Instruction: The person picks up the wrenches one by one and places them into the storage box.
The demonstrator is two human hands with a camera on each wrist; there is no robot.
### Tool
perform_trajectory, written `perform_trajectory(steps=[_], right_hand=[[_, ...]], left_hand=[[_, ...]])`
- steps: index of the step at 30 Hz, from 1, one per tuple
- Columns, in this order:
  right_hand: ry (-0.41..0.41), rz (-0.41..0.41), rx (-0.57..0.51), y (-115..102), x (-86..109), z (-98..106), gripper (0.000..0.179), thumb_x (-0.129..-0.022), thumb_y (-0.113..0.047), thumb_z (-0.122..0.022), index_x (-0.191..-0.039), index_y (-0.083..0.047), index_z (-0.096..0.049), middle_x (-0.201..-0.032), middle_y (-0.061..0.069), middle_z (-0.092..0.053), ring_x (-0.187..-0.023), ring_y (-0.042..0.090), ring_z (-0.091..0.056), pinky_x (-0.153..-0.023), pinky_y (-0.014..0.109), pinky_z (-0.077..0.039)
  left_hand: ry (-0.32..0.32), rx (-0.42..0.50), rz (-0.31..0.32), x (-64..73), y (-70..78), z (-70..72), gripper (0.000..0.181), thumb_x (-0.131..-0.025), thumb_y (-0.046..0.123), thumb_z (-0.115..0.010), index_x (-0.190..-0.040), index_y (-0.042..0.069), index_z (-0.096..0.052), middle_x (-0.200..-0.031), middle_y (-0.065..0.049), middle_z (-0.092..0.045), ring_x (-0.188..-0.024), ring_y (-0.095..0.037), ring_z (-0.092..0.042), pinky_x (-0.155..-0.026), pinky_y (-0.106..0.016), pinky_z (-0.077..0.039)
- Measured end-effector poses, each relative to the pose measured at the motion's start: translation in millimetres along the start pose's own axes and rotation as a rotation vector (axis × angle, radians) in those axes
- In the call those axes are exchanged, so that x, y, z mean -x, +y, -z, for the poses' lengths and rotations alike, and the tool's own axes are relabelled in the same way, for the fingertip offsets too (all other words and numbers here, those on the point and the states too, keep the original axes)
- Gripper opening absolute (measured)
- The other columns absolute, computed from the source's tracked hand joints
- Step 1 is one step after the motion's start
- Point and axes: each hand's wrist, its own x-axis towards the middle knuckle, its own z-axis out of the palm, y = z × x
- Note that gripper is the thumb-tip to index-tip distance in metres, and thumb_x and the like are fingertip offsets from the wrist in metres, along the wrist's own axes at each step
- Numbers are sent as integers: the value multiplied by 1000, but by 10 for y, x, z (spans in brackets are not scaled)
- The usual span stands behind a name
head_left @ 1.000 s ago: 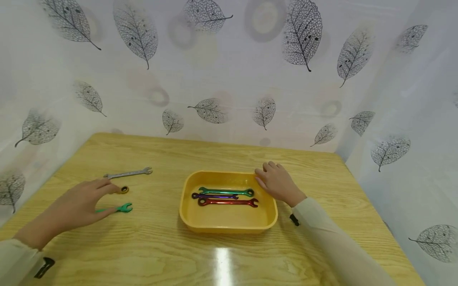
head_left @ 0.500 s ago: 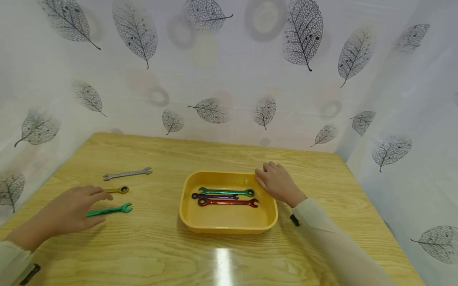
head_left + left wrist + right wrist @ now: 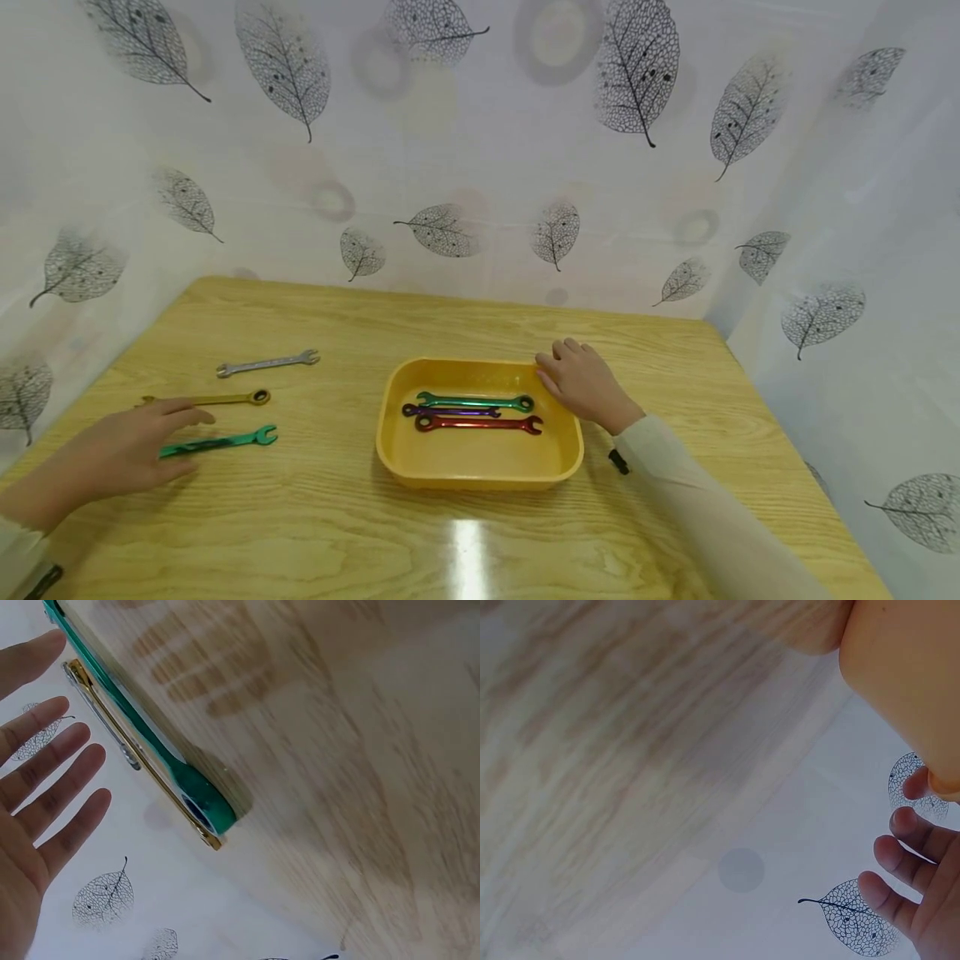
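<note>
My left hand (image 3: 116, 450) is over a green combination wrench (image 3: 217, 442) on the left side of the table, with its fingers spread and nothing in them. In the left wrist view the fingers are apart from that wrench. Behind it lie a gold ratcheting wrench (image 3: 225, 400) and a silver open-end wrench (image 3: 266, 364). My right hand (image 3: 585, 383) grips the far right corner of a yellow plastic tray (image 3: 480, 482), index finger at the rim in the right wrist view. Inside the tray rest a green wrench (image 3: 472, 402), a purple wrench (image 3: 457, 412) and a red wrench (image 3: 480, 424).
The wood-grain table (image 3: 345, 542) reaches back to a white leaf-print curtain (image 3: 480, 167), which also hangs along both sides. A bright light reflection (image 3: 467, 554) shows on the tabletop in front of the tray.
My left hand has drawn back leftward, uncovering more of the gold and green wrenches on the table. The right hand and the tray have stayed in place.
</note>
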Motion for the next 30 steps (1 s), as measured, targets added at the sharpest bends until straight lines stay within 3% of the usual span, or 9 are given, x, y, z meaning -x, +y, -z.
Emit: perform_trajectory(steps=[7,20,30], right_hand=[[5,2,-4,5,2,-3,15,-95,-26,-51,-88,-13,-52,-74,4,-41,-65,17,-31,-60,30,-25],[17,16,18,9,0,-6,15,-95,-26,-51,-88,-13,-52,-74,4,-41,-65,17,-30,-60,29,-25],[23,19,9,12,-2,-9,15,-95,-25,-51,-87,-13,-51,-73,3,-39,-64,17,-29,-59,29,-24]], left_hand=[[24,-83,-5,35,-52,-8,47,-64,35,-82,-102,14,-66,-107,-14,-63,-69,-17,-63,-56,-34,-49],[66,-128,-33,70,-145,-60,40,-61,32,-84,-94,18,-66,-92,0,-63,-57,-1,-51,-50,-25,-42],[-5,-82,-10,79,-144,-75,32,-65,27,-82,-90,20,-63,-84,7,-58,-52,5,-41,-47,-21,-36]])
